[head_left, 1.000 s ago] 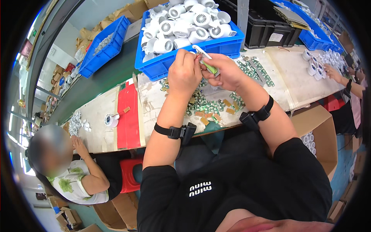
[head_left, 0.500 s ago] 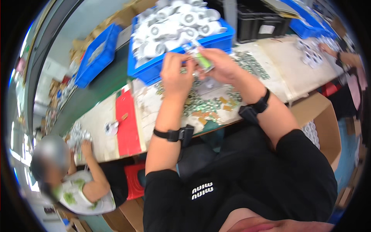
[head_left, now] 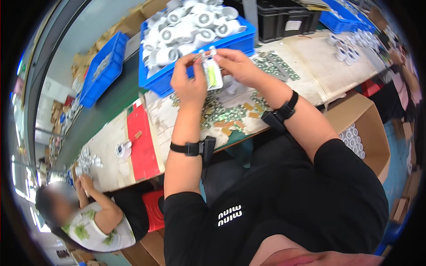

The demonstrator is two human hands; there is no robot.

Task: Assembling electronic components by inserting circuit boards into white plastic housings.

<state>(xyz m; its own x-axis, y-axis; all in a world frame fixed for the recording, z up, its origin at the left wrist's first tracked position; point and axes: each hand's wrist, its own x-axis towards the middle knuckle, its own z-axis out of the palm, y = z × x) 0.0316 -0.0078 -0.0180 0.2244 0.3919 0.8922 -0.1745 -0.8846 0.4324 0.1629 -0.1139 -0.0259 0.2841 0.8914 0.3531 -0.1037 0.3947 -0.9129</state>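
Observation:
A white plastic shell (head_left: 218, 83) with a yellow-green block (head_left: 211, 74) inside is held up in front of the blue crate. My right hand (head_left: 237, 65) grips it by its right side and upper end. At its upper left, my left hand (head_left: 190, 82) has thumb and fingers pinched close together; whatever they hold is too small to make out. Below both hands, many small green circuit boards (head_left: 228, 111) lie spread on the bench with some orange-yellow pieces (head_left: 253, 115). A small white part (head_left: 231, 88) sits under my right hand.
The blue crate (head_left: 155, 84) behind my hands is heaped with white fan housings (head_left: 188, 31). A black bin (head_left: 284, 22) stands at the back right. An open carton (head_left: 370, 128) is by my right side. Co-workers sit at left (head_left: 95, 213) and far right.
The shell has turned more upright, its yellow-green block now facing me. My left fingers have moved up to its upper end. The whole view has shifted slightly.

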